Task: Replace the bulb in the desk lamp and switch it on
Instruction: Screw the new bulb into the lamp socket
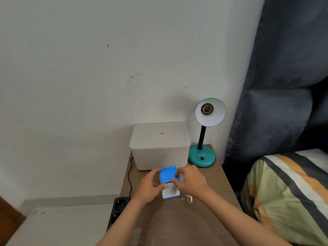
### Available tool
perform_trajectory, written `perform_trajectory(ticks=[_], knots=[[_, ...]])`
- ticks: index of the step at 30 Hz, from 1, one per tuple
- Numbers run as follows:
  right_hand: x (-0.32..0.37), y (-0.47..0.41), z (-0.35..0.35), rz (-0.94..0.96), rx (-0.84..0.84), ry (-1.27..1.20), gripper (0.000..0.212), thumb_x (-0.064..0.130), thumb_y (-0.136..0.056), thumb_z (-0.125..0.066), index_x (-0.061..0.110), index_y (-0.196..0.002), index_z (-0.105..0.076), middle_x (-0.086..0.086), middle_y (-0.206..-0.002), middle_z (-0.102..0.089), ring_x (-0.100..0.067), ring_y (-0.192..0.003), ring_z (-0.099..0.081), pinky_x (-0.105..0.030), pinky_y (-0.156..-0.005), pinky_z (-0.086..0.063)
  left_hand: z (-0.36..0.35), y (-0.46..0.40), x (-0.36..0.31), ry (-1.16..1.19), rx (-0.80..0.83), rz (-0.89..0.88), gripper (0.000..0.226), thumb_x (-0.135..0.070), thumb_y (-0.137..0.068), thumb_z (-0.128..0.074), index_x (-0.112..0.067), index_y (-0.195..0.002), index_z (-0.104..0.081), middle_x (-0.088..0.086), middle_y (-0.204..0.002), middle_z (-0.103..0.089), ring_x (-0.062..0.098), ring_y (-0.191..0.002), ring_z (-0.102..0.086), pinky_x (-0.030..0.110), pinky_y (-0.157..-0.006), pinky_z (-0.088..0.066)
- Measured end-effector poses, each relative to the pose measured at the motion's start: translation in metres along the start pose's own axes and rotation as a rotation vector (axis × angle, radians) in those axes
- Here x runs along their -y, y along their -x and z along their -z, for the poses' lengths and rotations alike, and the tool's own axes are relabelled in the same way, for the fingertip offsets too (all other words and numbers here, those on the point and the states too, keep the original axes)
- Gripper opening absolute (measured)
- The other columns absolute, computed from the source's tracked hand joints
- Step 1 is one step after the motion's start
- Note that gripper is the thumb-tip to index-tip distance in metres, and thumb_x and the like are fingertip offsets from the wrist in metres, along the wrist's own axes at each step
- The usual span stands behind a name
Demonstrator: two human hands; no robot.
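Note:
A teal desk lamp [202, 157] stands at the back right of the wooden bedside table [204, 219]; its shade [210, 112] faces me and the socket inside holds no bulb. A blue and white bulb box [169, 181] stands upright in the middle of the table. My left hand [150, 185] grips the box's left side. My right hand [190, 180] pinches the blue top flap at its right edge. Under my right wrist a bulb lies on the table, with only its metal screw base [189, 199] showing.
A white lidded plastic container [159, 144] sits behind the box, left of the lamp. A black cable [130, 178] runs down the table's left edge to a black power strip [118, 210] on the floor. A bed with a striped cover [292, 192] is at right.

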State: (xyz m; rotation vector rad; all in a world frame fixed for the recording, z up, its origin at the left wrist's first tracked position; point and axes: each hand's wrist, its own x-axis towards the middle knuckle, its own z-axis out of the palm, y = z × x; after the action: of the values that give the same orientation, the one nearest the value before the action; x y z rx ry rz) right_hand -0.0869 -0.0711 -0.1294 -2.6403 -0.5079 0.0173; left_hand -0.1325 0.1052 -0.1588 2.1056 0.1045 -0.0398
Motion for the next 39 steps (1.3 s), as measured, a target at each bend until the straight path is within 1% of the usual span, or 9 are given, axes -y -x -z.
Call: perform_trajectory(ticks=[3, 6, 8, 14, 16, 20, 26, 31, 39], knots=[[-0.008, -0.002, 0.015, -0.096, 0.122, -0.295, 0.027, 0.036, -0.068, -0.065, 0.032, -0.094, -0.059, -0.001, -0.111, -0.057, -0.018, -0.103, -0.052, -0.032, -0.084, -0.05, -0.005, 0.003, -0.002, -0.25, -0.042, -0.064, 0.066, -0.043, -0.082, -0.064, -0.028, -0.139, -0.034, -0.001, -0.154, -0.027, 0.014, -0.139, -0.031, 0.031, -0.109, -0.035], [-0.022, 0.004, 0.044, -0.18, 0.261, -0.561, 0.043, 0.01, -0.073, -0.062, 0.025, -0.112, -0.053, -0.003, -0.118, -0.05, -0.018, -0.102, -0.052, -0.031, -0.084, -0.051, -0.012, 0.01, -0.008, -0.344, -0.098, -0.079, 0.068, -0.046, -0.086, -0.056, -0.025, -0.144, -0.026, 0.001, -0.157, -0.015, 0.015, -0.145, -0.015, 0.031, -0.108, -0.031], [-0.034, 0.012, 0.064, -0.233, 0.27, -0.616, 0.044, 0.012, -0.078, -0.065, 0.024, -0.117, -0.048, -0.004, -0.117, -0.05, -0.019, -0.1, -0.055, -0.032, -0.08, -0.054, -0.014, 0.013, -0.012, -0.356, -0.142, -0.091, 0.067, -0.044, -0.087, -0.055, -0.023, -0.143, -0.026, 0.004, -0.158, -0.014, 0.017, -0.145, -0.013, 0.032, -0.111, -0.027], [-0.055, 0.014, 0.119, -0.312, 0.003, -0.828, 0.036, 0.049, -0.084, -0.058, 0.02, -0.104, -0.05, -0.014, -0.1, -0.061, -0.022, -0.054, -0.067, -0.027, -0.043, -0.053, -0.009, -0.001, -0.058, -0.283, -0.213, -0.192, 0.062, -0.039, -0.09, -0.055, -0.023, -0.143, -0.028, 0.0, -0.152, -0.025, 0.015, -0.14, -0.025, 0.028, -0.11, -0.027], [-0.058, 0.009, 0.134, -0.287, -0.16, -0.916, 0.03, 0.048, -0.084, -0.059, 0.024, -0.101, -0.053, -0.016, -0.096, -0.06, -0.02, -0.046, -0.061, -0.029, -0.044, -0.052, -0.01, -0.011, -0.081, -0.222, -0.232, -0.255, 0.059, -0.038, -0.089, -0.056, -0.025, -0.141, -0.031, -0.003, -0.147, -0.031, 0.013, -0.137, -0.03, 0.025, -0.108, -0.028], [-0.064, -0.006, 0.149, -0.202, -0.362, -1.001, 0.04, 0.022, -0.081, -0.069, 0.025, -0.116, -0.05, -0.014, -0.107, -0.058, -0.025, -0.066, -0.068, -0.033, -0.058, -0.058, -0.018, -0.035, -0.119, -0.172, -0.229, -0.352, 0.058, -0.037, -0.089, -0.056, -0.025, -0.141, -0.032, -0.005, -0.142, -0.034, 0.01, -0.132, -0.034, 0.023, -0.107, -0.027], [-0.061, -0.038, 0.149, -0.026, -0.643, -0.437, 0.055, 0.03, -0.076, -0.072, 0.027, -0.125, -0.046, 0.008, -0.108, -0.049, -0.012, -0.09, -0.054, -0.021, -0.073, -0.045, -0.024, -0.086, -0.165, -0.176, -0.289, -0.472, 0.055, -0.029, -0.088, -0.059, -0.019, -0.138, -0.037, 0.0, -0.136, -0.042, 0.014, -0.125, -0.042, 0.021, -0.101, -0.033], [-0.058, -0.065, 0.139, -0.027, -0.721, -0.324, 0.056, 0.027, -0.077, -0.072, 0.023, -0.127, -0.047, -0.005, -0.121, -0.035, -0.012, -0.079, -0.049, -0.021, -0.071, -0.044, -0.025, -0.128, -0.184, -0.219, -0.349, -0.556, 0.049, -0.021, -0.089, -0.057, -0.017, -0.135, -0.04, 0.002, -0.134, -0.046, 0.015, -0.124, -0.044, 0.017, -0.098, -0.031], [-0.065, -0.093, 0.13, -0.029, -0.663, -0.17, 0.056, 0.029, -0.082, -0.067, 0.023, -0.131, -0.042, -0.008, -0.122, -0.037, -0.023, -0.075, -0.058, -0.031, -0.062, -0.053, -0.037, -0.16, -0.187, -0.131, -0.357, -0.561, 0.059, -0.007, -0.088, -0.056, -0.018, -0.141, -0.034, 0.004, -0.136, -0.042, 0.015, -0.124, -0.044, 0.018, -0.099, -0.036]])
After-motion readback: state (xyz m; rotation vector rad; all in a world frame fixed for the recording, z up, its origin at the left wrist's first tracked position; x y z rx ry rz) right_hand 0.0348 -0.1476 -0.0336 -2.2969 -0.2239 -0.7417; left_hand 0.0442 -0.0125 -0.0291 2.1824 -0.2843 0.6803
